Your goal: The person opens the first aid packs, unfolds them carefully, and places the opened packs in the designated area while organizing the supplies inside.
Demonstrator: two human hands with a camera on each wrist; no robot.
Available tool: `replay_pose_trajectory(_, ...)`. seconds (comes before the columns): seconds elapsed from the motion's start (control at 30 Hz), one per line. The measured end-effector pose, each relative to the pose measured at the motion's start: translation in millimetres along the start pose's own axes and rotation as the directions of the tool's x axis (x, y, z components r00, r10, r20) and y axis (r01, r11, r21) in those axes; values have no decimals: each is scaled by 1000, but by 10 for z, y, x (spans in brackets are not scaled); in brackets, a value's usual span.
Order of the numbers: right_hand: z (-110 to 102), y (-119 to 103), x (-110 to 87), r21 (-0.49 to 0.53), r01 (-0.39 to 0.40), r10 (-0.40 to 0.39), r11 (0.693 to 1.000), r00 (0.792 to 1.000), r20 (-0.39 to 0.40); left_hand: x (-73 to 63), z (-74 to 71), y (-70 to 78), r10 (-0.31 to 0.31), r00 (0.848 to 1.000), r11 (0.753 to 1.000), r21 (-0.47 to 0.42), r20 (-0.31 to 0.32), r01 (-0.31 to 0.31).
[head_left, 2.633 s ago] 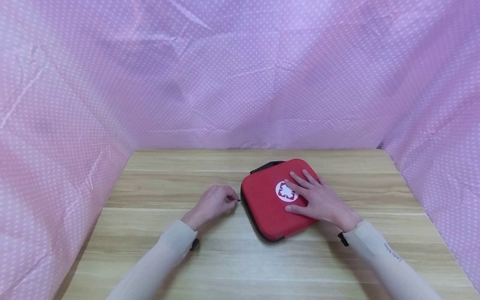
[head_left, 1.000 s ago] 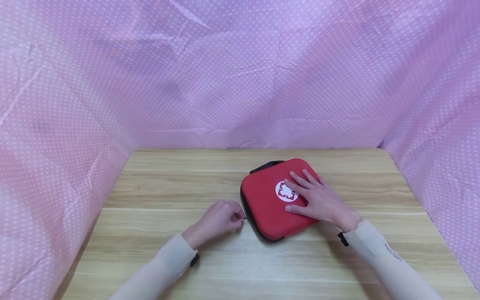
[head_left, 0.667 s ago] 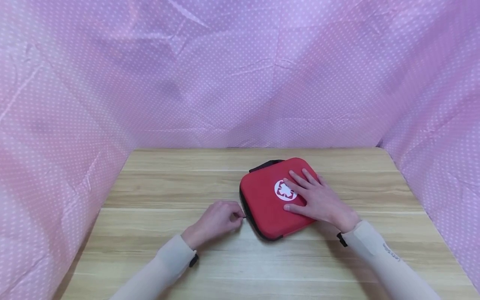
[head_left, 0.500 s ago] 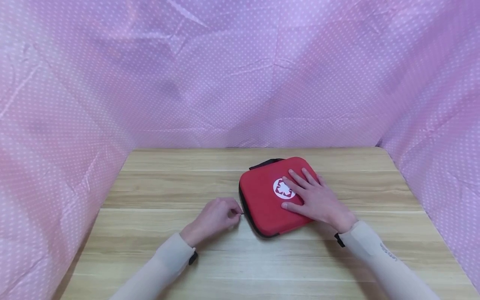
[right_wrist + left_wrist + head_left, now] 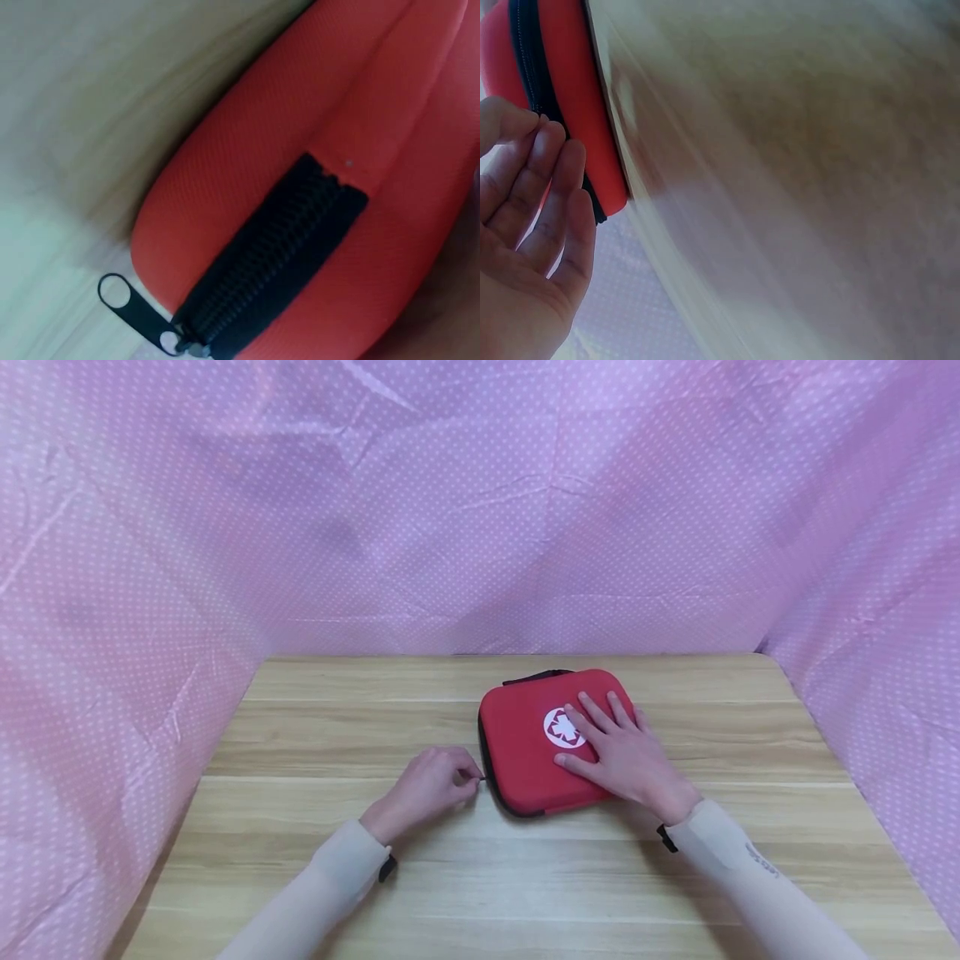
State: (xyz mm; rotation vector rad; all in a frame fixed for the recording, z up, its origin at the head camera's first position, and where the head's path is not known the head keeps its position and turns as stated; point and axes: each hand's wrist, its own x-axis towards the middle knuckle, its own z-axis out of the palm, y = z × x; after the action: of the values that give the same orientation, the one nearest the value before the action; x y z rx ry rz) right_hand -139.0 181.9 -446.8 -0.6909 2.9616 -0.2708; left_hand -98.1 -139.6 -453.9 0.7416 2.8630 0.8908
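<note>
A red hard-shell first-aid case (image 5: 517, 743) with a white round emblem lies flat on the table in the head view. At its left side, my left hand (image 5: 429, 783) pinches a small dark zipper pull (image 5: 482, 779) between thumb and finger. The left wrist view shows those fingertips against the black zipper (image 5: 531, 60); the pull itself is mostly hidden there. My right hand (image 5: 626, 760) rests spread on the lid, partly covering the emblem. Another black zipper pull (image 5: 139, 315) hangs loose near the zipper's end in the right wrist view.
The wooden table (image 5: 337, 718) stretches around the case on all sides. A black carry handle (image 5: 540, 677) sticks out at the case's far edge. Pink dotted cloth (image 5: 420, 527) hangs behind the table and along both sides.
My left hand has slid toward me along the case's left side, then back a little. The case has turned slightly counter-clockwise and shifted away from me, my right hand moving with it.
</note>
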Motion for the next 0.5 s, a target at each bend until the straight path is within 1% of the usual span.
replay_pose_trajectory(0.2, -10, -22, 18, -15, -8, 8, 1000, 1000, -11, -11, 7, 2, 12, 1000, 1000, 14, 5, -12)
replay_pose_trajectory(0.3, -15, -29, 25, -19, -11, 11, 1000, 1000, -15, -22, 11, 16, 10, 1000, 1000, 3, 9, -10)
replay_pose_trajectory(0.5, -17, -34, 31, -16, -22, 21, 1000, 1000, -11, -54, 47, 52, 30, 999, 1000, -8, 22, -30)
